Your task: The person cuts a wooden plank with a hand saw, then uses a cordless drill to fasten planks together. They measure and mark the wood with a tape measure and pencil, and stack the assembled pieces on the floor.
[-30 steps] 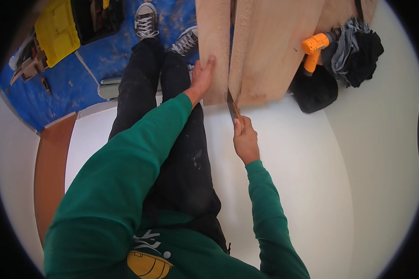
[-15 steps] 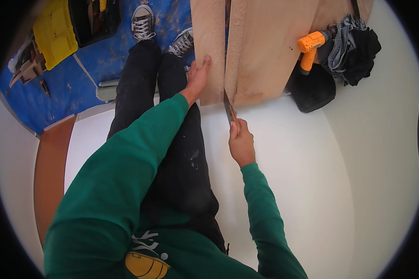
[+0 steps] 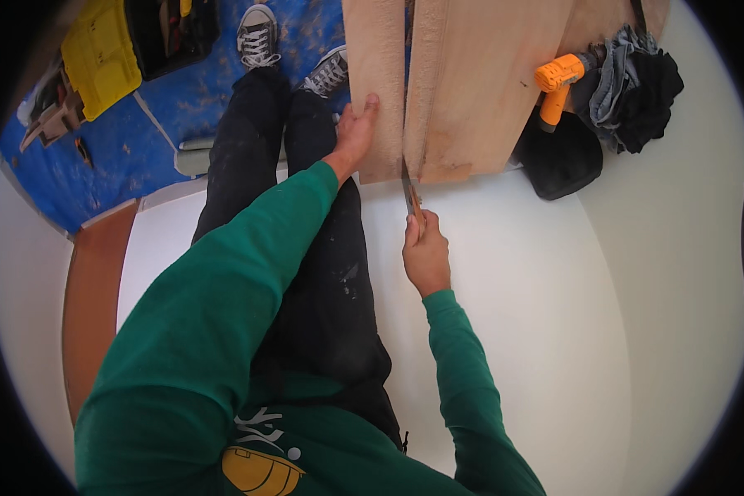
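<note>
My right hand is closed around the brown handle of a handsaw. The blade runs into the gap between a narrow strip of pale wooden board and a wider board. Most of the blade is hidden in that gap. On the strip's left edge, near its closest end, my left hand grips with the thumb laid on top; its other fingers are mostly hidden. Fine sawdust lies along both sides of the gap.
An orange drill rests at the board's right, beside bunched dark clothing and a black cloth item. A yellow toolbox lid and pliers are at far left on a blue sheet. A white wall stands right.
My right hand has drawn the saw slightly toward me, so a little more blade shows. My left hand keeps its grip on the strip. The whole view has shifted slightly.
</note>
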Demonstrator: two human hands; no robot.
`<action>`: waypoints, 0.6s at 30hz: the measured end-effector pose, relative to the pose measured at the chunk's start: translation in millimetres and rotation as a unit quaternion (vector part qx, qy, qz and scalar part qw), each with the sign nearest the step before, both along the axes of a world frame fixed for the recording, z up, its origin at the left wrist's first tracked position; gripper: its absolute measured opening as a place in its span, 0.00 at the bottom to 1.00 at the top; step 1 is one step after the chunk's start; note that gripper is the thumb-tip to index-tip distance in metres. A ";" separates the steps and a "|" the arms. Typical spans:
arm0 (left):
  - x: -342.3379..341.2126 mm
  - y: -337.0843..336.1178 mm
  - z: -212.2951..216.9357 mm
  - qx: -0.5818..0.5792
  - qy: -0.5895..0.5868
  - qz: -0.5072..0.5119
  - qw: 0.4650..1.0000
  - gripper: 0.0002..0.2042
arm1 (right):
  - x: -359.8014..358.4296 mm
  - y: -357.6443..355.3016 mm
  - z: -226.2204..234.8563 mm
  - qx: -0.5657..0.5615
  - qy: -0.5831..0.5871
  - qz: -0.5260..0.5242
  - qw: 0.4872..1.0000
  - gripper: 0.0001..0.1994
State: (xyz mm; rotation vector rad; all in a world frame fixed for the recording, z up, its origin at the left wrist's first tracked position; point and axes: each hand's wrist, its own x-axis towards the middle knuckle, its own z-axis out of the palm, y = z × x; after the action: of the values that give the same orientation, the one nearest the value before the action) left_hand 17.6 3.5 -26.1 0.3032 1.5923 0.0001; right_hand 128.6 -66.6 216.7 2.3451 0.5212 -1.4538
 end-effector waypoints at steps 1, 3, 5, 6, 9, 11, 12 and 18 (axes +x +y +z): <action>0.2 0.0 -0.3 -0.001 -0.002 0.006 1.000 0.43 | 3.8 1.7 -0.7 -0.007 -0.009 0.003 1.000 0.19; 1.0 -0.4 -1.0 -0.002 -0.012 0.019 1.000 0.43 | 13.5 13.3 30.8 -0.003 -0.001 0.014 1.000 0.19; 1.0 -0.7 -2.0 -0.002 -0.020 0.029 0.999 0.44 | 18.0 26.3 99.2 -0.069 0.024 0.019 0.997 0.18; 1.2 -0.9 -2.9 0.002 -0.036 0.031 0.999 0.44 | 18.5 31.4 136.1 -0.071 0.028 0.009 0.997 0.17; -1.1 -1.2 -3.5 -0.013 -0.029 0.024 0.999 0.43 | 23.3 27.5 179.8 -0.064 0.026 -0.018 0.997 0.16; -1.5 -1.2 -3.6 -0.006 -0.013 0.001 1.000 0.42 | 21.4 13.2 147.4 -0.050 0.014 0.004 0.999 0.16; -1.6 -1.0 -3.8 0.003 -0.019 0.011 1.000 0.42 | 18.5 1.0 105.7 -0.001 -0.003 0.055 0.999 0.16; 2.6 -0.1 -0.7 0.025 -0.004 0.033 0.999 0.42 | 11.3 7.6 31.6 -0.008 0.001 0.019 1.000 0.18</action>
State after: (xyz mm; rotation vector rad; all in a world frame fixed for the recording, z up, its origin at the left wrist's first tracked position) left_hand 20.1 3.4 -26.8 0.2894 1.5951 0.0918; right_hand 139.9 -59.0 248.3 2.3087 0.5495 -1.4369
